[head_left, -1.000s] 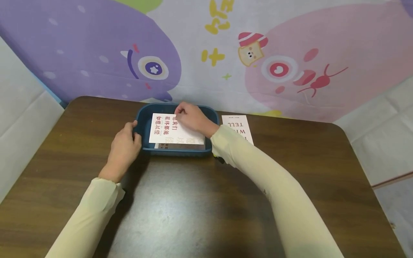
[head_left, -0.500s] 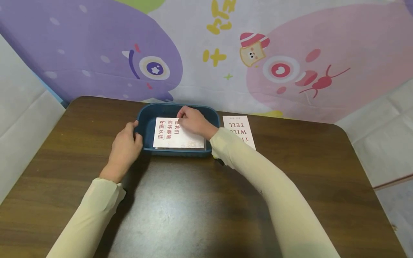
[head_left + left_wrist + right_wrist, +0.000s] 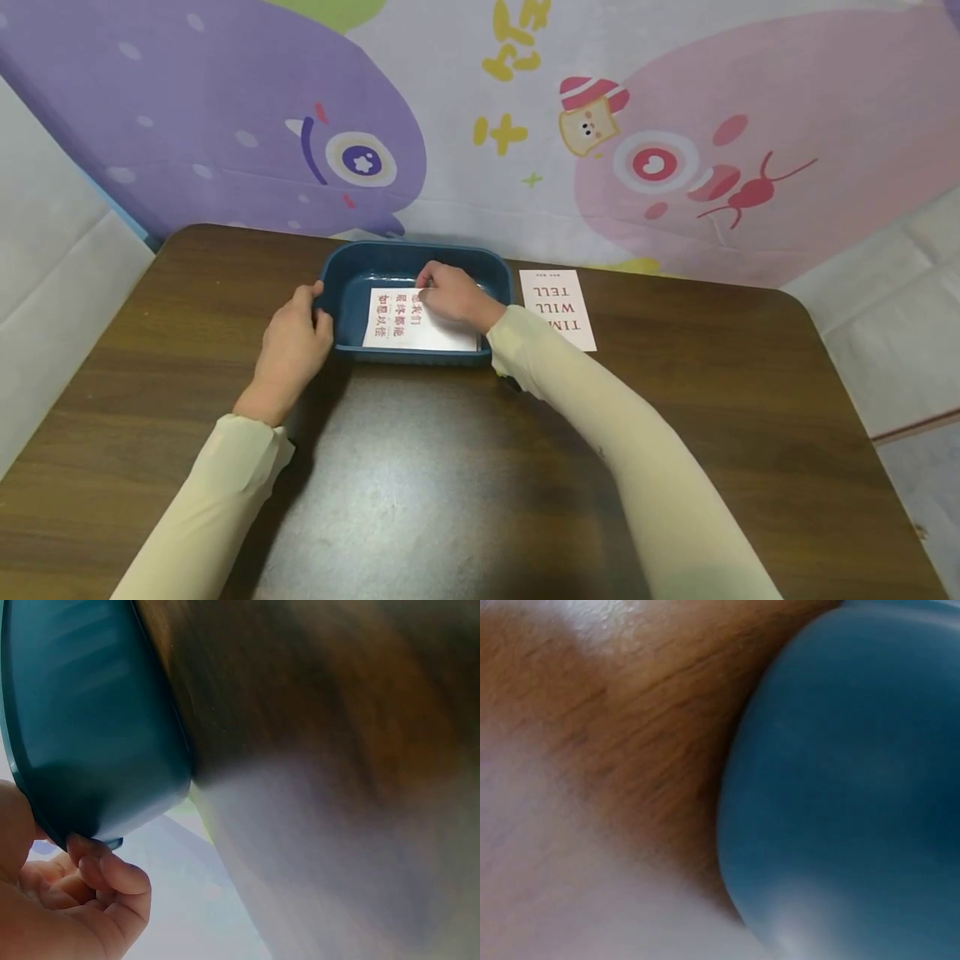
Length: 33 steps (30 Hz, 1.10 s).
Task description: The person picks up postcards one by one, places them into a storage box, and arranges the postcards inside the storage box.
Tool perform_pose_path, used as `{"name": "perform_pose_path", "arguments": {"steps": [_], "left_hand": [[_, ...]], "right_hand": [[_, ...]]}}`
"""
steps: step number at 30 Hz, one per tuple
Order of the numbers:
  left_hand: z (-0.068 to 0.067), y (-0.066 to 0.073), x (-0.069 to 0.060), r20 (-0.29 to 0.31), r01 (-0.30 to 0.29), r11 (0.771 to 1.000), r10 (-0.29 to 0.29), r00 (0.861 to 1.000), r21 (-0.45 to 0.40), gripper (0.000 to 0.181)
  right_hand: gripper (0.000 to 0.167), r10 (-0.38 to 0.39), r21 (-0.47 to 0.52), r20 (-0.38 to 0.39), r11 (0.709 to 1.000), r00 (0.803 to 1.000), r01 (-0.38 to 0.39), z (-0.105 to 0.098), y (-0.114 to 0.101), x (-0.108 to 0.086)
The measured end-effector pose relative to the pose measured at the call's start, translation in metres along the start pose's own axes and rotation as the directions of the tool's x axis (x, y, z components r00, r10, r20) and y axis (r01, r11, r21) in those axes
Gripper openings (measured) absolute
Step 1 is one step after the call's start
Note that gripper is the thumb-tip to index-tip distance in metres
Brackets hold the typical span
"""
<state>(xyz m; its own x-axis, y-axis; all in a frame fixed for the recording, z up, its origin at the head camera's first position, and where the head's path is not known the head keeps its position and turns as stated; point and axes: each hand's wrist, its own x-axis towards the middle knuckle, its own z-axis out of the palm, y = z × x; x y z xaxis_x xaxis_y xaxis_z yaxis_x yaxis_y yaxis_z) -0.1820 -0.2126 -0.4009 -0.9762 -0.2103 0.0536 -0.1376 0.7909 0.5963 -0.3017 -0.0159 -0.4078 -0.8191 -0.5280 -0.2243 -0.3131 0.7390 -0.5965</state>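
A dark blue plastic bin stands at the back of the table. My left hand holds its left end; in the left wrist view the fingers curl at the bin's rim. Inside the bin, my right hand pinches the far edge of a white card with red Chinese characters. The card lies low and nearly flat along the front wall, and whatever is under it is hidden. In the right wrist view only the bin's outer wall and the table show, not the hand.
A white card with red English lettering lies on the table right of the bin, partly covered by the right sleeve. The brown wooden table meets a cartoon-printed cloth at its back edge.
My right hand has lowered the card into the bin and towards its front wall, covering a picture seen beneath it before. My left hand keeps its place on the bin.
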Motion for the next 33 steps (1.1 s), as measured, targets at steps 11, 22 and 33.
{"name": "perform_pose_path", "arguments": {"steps": [11, 22, 33], "left_hand": [[-0.0004, 0.0001, 0.0002, 0.011, -0.004, 1.0, 0.004, 1.0, -0.01, 0.045], [0.0004, -0.0012, 0.001, -0.002, -0.015, 1.0, 0.015, 1.0, -0.009, 0.044], [-0.0009, 0.0003, -0.0003, 0.022, -0.006, 1.0, 0.006, 1.0, -0.011, 0.045]], "right_hand": [[0.021, 0.008, -0.061, 0.038, 0.998, 0.999, -0.006, 0.0074, 0.0053, 0.0009], [0.027, -0.004, -0.115, 0.006, 0.993, 1.0, 0.005, 0.0101, 0.0082, 0.0035], [0.025, -0.027, -0.16, -0.022, 0.987, 0.999, 0.023, 0.0085, 0.0066, -0.0002]]}}
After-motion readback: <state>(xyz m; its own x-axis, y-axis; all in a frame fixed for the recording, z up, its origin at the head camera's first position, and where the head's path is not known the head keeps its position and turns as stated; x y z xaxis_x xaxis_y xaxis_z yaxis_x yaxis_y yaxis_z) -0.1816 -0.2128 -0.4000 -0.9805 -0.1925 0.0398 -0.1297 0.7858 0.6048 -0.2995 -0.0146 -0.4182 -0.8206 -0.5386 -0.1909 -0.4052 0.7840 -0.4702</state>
